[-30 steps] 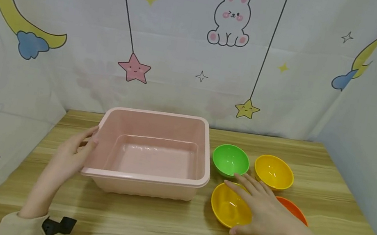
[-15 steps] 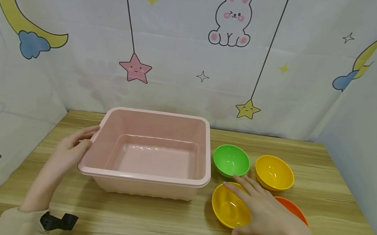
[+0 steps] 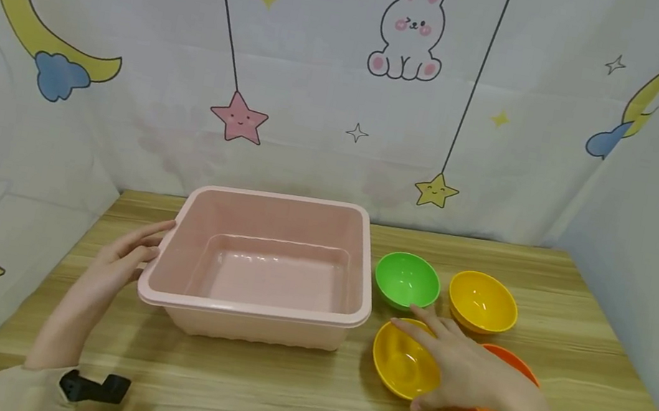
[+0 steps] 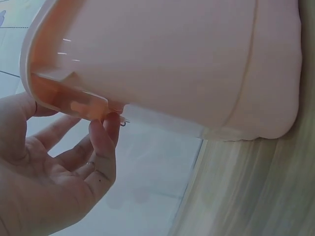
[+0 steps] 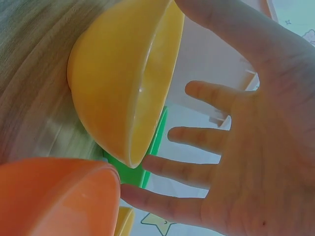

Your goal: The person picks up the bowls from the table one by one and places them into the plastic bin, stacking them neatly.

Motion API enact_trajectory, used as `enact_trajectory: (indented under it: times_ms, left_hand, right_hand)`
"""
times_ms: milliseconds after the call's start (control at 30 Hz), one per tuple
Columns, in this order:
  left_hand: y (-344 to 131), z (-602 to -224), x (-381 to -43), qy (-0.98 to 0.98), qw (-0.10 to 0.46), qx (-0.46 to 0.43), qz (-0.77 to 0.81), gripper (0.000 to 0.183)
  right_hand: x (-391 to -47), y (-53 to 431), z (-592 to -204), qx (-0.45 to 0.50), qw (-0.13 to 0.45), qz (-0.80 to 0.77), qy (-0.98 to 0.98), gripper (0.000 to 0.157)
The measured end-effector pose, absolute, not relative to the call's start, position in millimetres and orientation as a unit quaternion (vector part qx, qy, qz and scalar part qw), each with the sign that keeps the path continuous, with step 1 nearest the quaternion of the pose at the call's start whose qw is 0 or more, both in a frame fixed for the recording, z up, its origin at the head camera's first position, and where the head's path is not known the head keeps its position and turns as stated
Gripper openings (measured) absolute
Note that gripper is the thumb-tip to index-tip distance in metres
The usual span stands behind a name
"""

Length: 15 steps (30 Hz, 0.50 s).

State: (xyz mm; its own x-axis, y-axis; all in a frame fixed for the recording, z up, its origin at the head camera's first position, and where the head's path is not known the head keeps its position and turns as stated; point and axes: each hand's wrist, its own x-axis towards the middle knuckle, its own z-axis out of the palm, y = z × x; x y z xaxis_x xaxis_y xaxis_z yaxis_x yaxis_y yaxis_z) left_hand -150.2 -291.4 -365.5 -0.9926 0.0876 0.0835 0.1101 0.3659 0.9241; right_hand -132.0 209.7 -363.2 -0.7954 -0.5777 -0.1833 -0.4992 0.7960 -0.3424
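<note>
A pink rectangular plastic basin (image 3: 278, 277) sits on the table at centre-left, its inside bare. My left hand (image 3: 125, 255) is at its left rim; the left wrist view shows curled fingertips (image 4: 110, 123) against the underside of the rim, with the thumb up at the edge. My right hand (image 3: 465, 374), fingers spread, hovers over a yellow bowl (image 3: 402, 359) right of the basin, covering part of it. In the right wrist view the palm faces this bowl and the thumb overlaps its rim. An orange bowl (image 3: 509, 363) is partly hidden behind the right wrist.
A green bowl (image 3: 407, 281) stands right of the basin, with a second yellow bowl (image 3: 482, 302) beside it at the back. The wooden table (image 3: 245, 395) ends against a white cloth backdrop (image 3: 323, 88) printed with stars, moons and a rabbit.
My left fingers shift slightly on the basin's left rim, and that rim shows a little further left than a second ago. My right hand stays nearly still over the yellow bowl.
</note>
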Motion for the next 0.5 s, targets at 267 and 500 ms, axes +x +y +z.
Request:
enact_trajectory:
  times_ms: [267,500]
  left_hand:
    - [-292.8,-371.3,-149.9,-0.797,0.019,-0.08,-0.599,0.047]
    - [-292.8,-372.4,-150.4,-0.806,0.018,-0.081,-0.586,0.048]
  right_hand:
    - [-135.5,204.8,-361.7,-0.298,0.151,-0.142,0.932,0.101]
    - [-137.3,201.9,-363.7,-0.303,0.145,-0.134,0.932,0.102]
